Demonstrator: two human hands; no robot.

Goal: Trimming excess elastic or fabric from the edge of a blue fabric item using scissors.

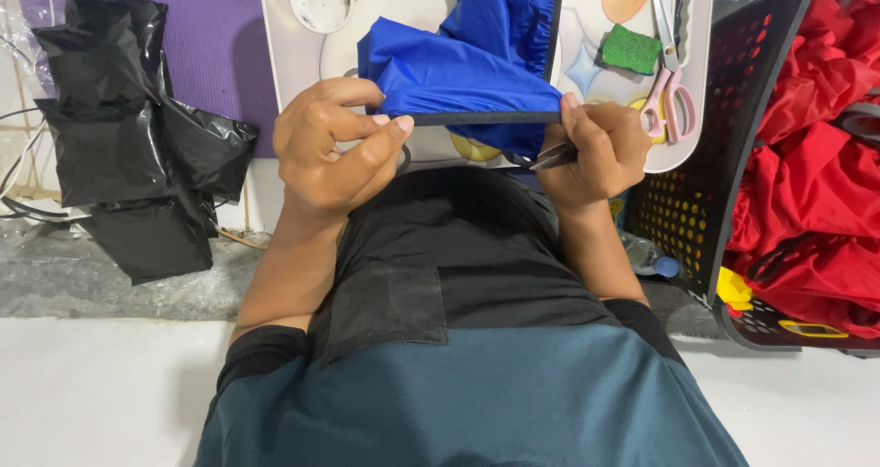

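Head view: far to the left of the hands, a crumpled black plastic bag (137, 137) is seen against a purple wall. The left hand (332, 146) is closed in a pinch, and the black edge band (484, 118) of a blue cloth (477, 50) is gripped between its thumb and first finger. The band is pulled straight and tight across to the right hand (594, 151), which is also closed on it. Small metal snips (553, 158) are tucked in the right hand too, under the fingers. The blue cloth is bunched up just above both hands, over a white tray (431, 0). The cloth is judged to be light, thin, soft and a bit slippery, so it is best held by the firmer black band, not by the loose folds. Past the right hand, a green sponge (632, 49) and pink scissors (667, 91) are laid on the tray. Furthest right, a dark basket (697, 201) with holes is filled with red cloth (811, 183).
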